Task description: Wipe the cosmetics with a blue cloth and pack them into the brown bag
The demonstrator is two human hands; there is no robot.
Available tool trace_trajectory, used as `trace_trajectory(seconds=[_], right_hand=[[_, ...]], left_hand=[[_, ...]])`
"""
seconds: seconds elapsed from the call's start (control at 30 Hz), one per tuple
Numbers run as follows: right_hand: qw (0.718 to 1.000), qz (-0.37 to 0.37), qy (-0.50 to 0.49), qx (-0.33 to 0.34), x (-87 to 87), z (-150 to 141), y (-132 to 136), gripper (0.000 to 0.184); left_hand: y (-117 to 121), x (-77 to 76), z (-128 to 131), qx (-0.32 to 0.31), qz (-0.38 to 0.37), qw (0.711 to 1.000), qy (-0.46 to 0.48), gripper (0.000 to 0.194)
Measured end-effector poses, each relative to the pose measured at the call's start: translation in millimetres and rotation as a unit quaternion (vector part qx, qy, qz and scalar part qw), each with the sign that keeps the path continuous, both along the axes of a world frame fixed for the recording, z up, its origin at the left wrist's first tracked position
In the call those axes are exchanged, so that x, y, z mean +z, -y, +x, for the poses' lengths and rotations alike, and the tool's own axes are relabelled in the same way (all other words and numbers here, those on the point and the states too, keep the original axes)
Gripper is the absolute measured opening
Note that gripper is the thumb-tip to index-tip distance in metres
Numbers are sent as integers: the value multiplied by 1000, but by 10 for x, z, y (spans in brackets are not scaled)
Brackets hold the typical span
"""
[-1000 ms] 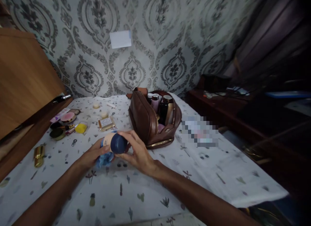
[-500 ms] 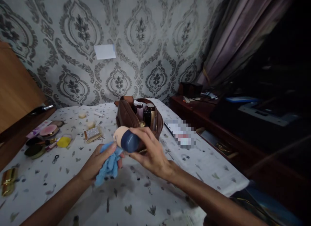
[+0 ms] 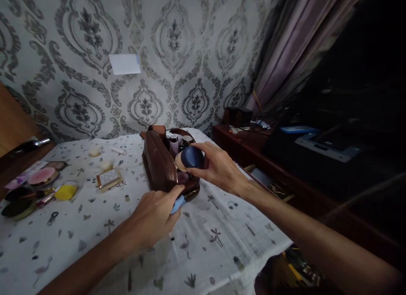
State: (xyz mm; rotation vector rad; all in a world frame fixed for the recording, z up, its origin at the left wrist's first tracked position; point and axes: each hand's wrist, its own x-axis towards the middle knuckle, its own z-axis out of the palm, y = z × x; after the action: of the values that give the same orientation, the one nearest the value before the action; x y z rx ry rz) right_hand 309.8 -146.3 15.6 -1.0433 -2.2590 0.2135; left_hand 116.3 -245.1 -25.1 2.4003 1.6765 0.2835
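A brown leather cosmetic bag (image 3: 155, 161) stands unzipped on the table, with several bottles (image 3: 174, 144) upright inside it. My right hand (image 3: 220, 168) grips a cream bottle with a dark blue cap (image 3: 192, 157), tilted over the bag's opening; its cream end points down and left. My left hand (image 3: 155, 212) is closed around a crumpled blue cloth (image 3: 177, 205), most of it hidden by the fingers. Its fingertips are at the bag's near edge, by the zip, and seem to touch it.
On the left of the patterned tablecloth (image 3: 111, 255) lie a glittery compact (image 3: 108, 178), a pink blush (image 3: 43, 175), a yellow sponge (image 3: 66, 191) and a white tube (image 3: 118, 150). A dark red desk (image 3: 228, 138) with an open drawer stands at the right.
The bottle moved away from the cloth, right and forward to the bag's opening, in my right hand. My left hand went to the bag's near edge with the cloth. The view turned right.
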Motion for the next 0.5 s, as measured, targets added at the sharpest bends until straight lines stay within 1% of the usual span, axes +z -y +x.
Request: trace_trajectory(seconds=[0.07,0.13,0.2,0.3,0.4,0.5], right_hand=[[997,-15,72,0,46,-41,-19,51],[989,-32,145,-7,90,-104,-32,49],[976,-44,211,-20,116,-174,-47,47],[956,-41,290,-23,111,-257,-71,44],[940,-33,340,-20,77,-296,-86,36],[936,-27,352,-19,56,-304,-88,33]], left_hand=[[17,-11,-37,-10,-11,1000,-11,52],[32,-31,-75,-11,-13,1000,-14,54],[37,-66,-103,-12,-6,1000,-14,55],[23,-125,-129,-22,10,1000,-4,57],[2,-163,-148,-42,24,999,15,57],[-9,-179,-162,-48,26,998,23,56]])
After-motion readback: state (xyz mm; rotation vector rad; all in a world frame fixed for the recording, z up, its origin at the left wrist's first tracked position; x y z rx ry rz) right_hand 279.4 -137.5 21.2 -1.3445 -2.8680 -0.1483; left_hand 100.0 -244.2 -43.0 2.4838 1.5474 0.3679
